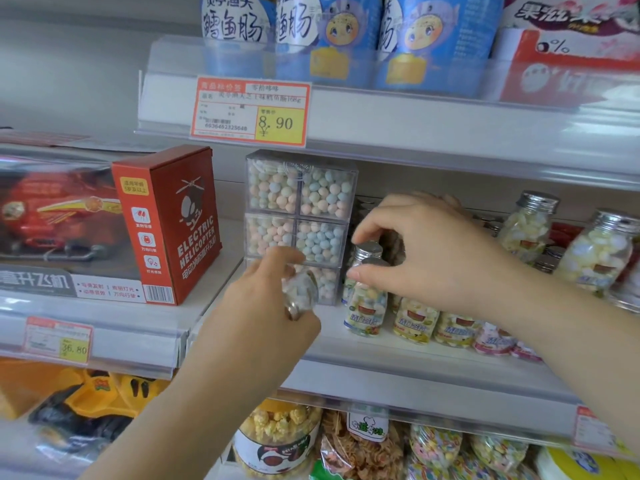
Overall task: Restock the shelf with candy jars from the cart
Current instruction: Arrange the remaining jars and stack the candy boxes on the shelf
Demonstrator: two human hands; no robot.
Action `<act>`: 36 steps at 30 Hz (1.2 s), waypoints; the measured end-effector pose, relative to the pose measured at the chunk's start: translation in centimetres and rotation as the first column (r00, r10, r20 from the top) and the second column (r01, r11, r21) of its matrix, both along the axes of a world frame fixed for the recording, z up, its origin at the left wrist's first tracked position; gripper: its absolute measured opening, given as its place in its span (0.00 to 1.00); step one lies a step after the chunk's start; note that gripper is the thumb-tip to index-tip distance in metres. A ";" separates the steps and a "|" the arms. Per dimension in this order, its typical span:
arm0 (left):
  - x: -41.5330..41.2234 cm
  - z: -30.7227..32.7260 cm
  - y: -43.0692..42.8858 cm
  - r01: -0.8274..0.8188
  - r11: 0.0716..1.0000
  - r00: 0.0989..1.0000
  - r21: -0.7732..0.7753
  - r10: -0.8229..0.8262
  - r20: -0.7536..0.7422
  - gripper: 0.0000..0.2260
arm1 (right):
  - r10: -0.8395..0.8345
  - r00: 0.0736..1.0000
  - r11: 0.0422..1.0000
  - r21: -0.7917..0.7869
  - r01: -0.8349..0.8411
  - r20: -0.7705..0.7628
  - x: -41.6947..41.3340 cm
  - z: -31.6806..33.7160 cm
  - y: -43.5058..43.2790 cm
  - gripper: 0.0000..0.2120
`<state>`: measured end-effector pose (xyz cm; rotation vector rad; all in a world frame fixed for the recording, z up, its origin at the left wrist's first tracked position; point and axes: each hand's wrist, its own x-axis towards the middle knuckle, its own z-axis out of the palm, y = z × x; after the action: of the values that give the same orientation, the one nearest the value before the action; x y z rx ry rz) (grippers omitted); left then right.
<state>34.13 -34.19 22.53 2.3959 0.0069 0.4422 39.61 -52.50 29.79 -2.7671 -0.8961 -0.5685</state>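
Jar in transit: small clear candy jar [300,293], blurred, tilted inside the left hand [266,313]
Left hand: fingers curled round that jar, near the front of the white shelf [398,368]
Right hand [436,251]: thumb and fingertips pinch the silver cap of an upright clear bottle of pastel candies [365,306], which stands on the shelf directly beneath it
Stacked clear boxes of pastel candy balls [298,209]: just behind the left hand
Red helicopter carton [169,223]: left of the left hand
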 end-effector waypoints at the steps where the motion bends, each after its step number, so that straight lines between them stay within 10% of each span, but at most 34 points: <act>1: -0.4 0.3 0.1 0.000 0.996 0.999 -0.085 0.004 0.046 0.22 | 0.085 0.996 0.996 0.019 -0.085 0.000 -0.3 -0.2 0.3 0.18; 6: -2.0 2.2 -0.3 0.055 0.916 0.977 -0.398 0.033 0.209 0.20 | 0.282 0.954 0.959 0.057 -0.278 -0.105 -1.0 -1.2 1.9 0.29; 12: -1.5 2.4 -1.0 0.159 0.861 0.966 -0.483 -0.034 0.258 0.26 | 0.317 0.942 0.889 0.380 -0.255 -0.108 -0.8 -1.2 1.3 0.19; 22: 1.1 -1.5 -0.3 0.077 0.950 0.989 0.303 -0.035 -0.144 0.12 | -0.108 0.994 0.919 0.379 0.107 -0.020 2.3 -0.5 -1.8 0.21; 36: 2.0 -1.9 -0.3 0.095 0.910 0.982 0.403 -0.019 -0.187 0.15 | -0.012 0.907 0.701 0.644 0.308 -0.420 12.0 -0.3 -0.4 0.09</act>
<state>36.14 -34.53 20.66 2.8367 -0.0835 0.2110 51.66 -52.95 29.46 -2.1268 -0.2437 -0.2716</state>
